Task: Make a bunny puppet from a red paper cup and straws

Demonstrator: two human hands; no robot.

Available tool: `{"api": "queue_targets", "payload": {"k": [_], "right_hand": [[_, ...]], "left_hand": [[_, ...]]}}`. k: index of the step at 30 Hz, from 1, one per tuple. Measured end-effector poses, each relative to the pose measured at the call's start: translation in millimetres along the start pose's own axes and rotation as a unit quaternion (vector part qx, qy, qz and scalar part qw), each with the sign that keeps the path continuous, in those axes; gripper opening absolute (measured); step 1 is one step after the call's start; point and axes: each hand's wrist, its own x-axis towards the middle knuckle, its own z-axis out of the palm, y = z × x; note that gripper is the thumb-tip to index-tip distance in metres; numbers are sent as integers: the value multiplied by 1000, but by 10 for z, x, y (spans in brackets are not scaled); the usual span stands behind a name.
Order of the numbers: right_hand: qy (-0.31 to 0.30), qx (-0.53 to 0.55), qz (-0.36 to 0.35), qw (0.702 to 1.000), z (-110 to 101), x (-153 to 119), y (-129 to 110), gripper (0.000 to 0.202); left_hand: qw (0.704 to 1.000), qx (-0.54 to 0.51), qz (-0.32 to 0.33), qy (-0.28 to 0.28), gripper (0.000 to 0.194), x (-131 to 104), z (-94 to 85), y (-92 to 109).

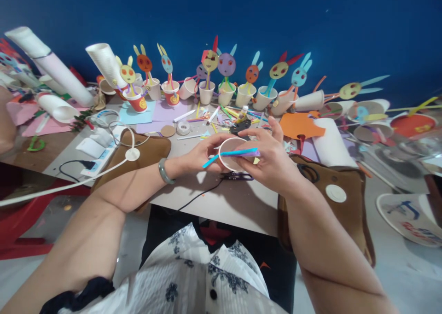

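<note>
A white paper cup (229, 144) is tilted with its mouth toward me, above the front of the table. My left hand (203, 154) is wrapped round its left side. Across the cup's mouth lies a narrow blue strip (224, 154) with a purple part at its right end. The fingers of my right hand (271, 155) pinch that end, and some of them reach into the cup. Whether the strip is paper or a straw is hard to tell. Under the hands, a dark purple-handled tool (238, 177) with a black cord rests on the table.
Paper cups with rabbit-faced figures (226, 65) line the blue wall. Markers, scraps and a tape roll (183, 128) lie before them. A power strip (103, 159) with cables is at left. Brown pads (324, 208) flank the work spot; orange paper (300, 125) lies at right.
</note>
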Motion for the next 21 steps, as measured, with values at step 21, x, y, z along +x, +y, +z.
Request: {"api": "queue_targets", "payload": {"k": [21], "right_hand": [[-70, 36, 26, 997, 7, 39, -11, 19]], "left_hand": [[999, 15, -28, 14, 85, -47, 48, -31]]}}
